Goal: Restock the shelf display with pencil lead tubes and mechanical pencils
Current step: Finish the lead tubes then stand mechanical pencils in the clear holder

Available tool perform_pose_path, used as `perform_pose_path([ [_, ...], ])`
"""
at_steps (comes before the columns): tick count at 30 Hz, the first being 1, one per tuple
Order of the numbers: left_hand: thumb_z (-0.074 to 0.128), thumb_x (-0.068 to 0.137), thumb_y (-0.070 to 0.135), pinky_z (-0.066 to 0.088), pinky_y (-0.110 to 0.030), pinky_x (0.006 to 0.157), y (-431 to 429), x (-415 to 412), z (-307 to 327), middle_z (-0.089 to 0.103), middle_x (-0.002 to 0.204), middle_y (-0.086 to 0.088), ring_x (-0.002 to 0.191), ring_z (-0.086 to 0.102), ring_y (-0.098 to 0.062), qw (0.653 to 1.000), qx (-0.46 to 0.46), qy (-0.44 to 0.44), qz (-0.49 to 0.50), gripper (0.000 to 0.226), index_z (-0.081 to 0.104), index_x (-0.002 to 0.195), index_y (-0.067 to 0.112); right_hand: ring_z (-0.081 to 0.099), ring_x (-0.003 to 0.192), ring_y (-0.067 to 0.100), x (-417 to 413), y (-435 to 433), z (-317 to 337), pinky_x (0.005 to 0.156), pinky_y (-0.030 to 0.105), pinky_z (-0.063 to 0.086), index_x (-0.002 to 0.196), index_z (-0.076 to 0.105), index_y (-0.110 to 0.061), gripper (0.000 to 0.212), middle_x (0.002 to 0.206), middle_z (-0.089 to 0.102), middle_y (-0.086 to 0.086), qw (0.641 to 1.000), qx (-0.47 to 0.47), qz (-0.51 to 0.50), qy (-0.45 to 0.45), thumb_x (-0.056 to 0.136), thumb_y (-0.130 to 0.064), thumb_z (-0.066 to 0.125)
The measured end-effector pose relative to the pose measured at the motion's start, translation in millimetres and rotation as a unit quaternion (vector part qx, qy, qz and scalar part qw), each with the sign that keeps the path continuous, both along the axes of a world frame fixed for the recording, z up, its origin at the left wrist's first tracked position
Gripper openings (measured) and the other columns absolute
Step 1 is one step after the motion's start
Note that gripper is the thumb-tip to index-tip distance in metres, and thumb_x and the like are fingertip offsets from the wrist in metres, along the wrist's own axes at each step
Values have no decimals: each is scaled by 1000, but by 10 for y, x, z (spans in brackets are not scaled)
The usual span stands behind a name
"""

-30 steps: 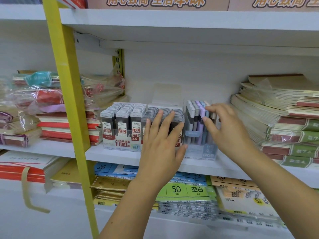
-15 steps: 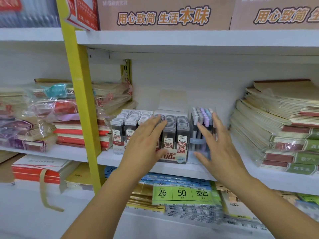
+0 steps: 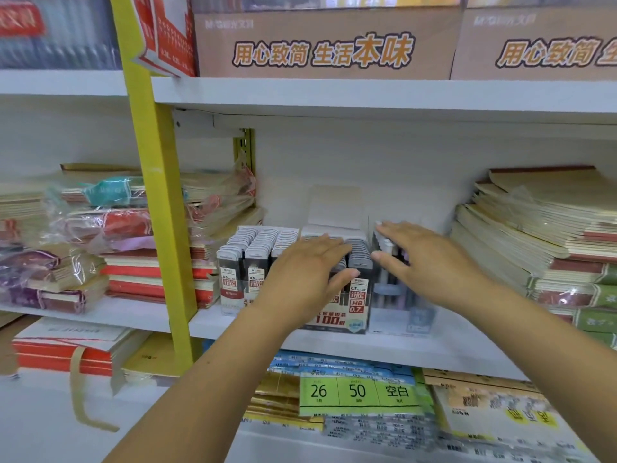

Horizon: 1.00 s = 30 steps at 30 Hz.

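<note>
Two display boxes of dark pencil lead tubes stand side by side on the white shelf: a 0.5 box on the left and a 0.7 box right of it. A clear box of mechanical pencils stands at their right. My left hand lies flat with straight fingers over the front of the 0.7 box. My right hand lies flat with spread fingers over the tops of the pencils. Neither hand holds anything.
Wrapped notebook stacks sit left of the yellow upright post; kraft notebook stacks fill the right. Brown cartons stand on the shelf above. Paper pads with a green label lie on the shelf below.
The camera has moved closer and tilted up. Both hands have slid higher over the boxes, the left one to the right onto the 0.7 box, the right onto the pencil tops.
</note>
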<state>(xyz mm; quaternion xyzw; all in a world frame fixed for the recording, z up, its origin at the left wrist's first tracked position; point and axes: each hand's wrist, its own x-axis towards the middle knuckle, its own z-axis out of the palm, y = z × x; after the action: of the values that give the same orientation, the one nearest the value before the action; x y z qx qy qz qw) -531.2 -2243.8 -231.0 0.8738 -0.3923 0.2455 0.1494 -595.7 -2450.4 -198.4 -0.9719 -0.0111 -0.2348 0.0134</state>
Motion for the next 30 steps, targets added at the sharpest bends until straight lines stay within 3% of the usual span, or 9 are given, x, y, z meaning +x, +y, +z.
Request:
perform_pose_path([
  [3,38,102,56,18,-32,121,-8,18,-27,42,158,6,146,36,-14,1000,-4,-15,11,55,43,150,29,31,143,13,1,-11,-77,112,32,29,147,36,-31,60,153,38,-6,999,0,-15,-32,94,-58,38],
  [8,38,102,57,20,-34,121,40,-40,48,40,159,6,147,32,-14,1000,4,9,-10,55,42,150,31,30,143,13,-3,40,25,113,31,26,147,37,-32,59,154,36,-7,1000,12,-16,12,95,-58,38],
  [11,41,101,56,24,-36,119,313,-25,174,46,155,5,144,37,-15,999,-50,6,-6,53,49,146,30,27,144,16,-23,167,185,116,32,18,146,37,-33,57,153,37,-7,1000,2,-20,20,96,-60,31],
  [16,43,101,53,27,-36,119,857,162,193,41,158,4,145,36,-15,994,-49,-6,97,55,44,150,28,16,148,13,16,780,122,115,26,5,152,23,-30,60,159,25,-6,994,-20,95,47,99,-55,31],
  [19,40,103,51,30,-36,118,959,215,40,34,162,3,146,34,-17,995,-16,0,102,54,38,153,29,10,149,16,81,947,-19,120,33,8,155,10,-27,66,162,14,-2,993,-25,81,86,99,-57,28],
  [23,41,106,38,24,-31,117,950,277,-89,46,154,2,141,39,-17,995,-30,-9,91,44,45,149,27,10,149,14,119,976,-170,118,30,7,155,13,-27,60,162,16,-4,997,-31,48,57,101,-51,28],
  [26,40,106,37,29,-33,117,958,330,-95,50,152,3,139,42,-16,996,-34,-19,80,42,49,146,28,20,147,16,127,1000,-169,118,33,14,153,21,-27,58,160,25,-3,997,-28,38,57,101,-52,28],
  [29,41,106,40,33,-39,116,988,364,-55,49,153,3,141,41,-17,996,-52,-12,75,42,50,145,29,47,128,19,199,1030,-8,103,36,39,142,40,-32,54,142,51,-4,998,-28,41,35,97,-60,27],
  [30,43,105,39,32,-39,117,992,376,-41,48,153,2,142,39,-18,996,-61,-11,70,42,51,145,27,46,129,18,247,1059,33,102,35,38,142,40,-34,54,143,50,-5,998,-32,49,33,96,-61,27],
])
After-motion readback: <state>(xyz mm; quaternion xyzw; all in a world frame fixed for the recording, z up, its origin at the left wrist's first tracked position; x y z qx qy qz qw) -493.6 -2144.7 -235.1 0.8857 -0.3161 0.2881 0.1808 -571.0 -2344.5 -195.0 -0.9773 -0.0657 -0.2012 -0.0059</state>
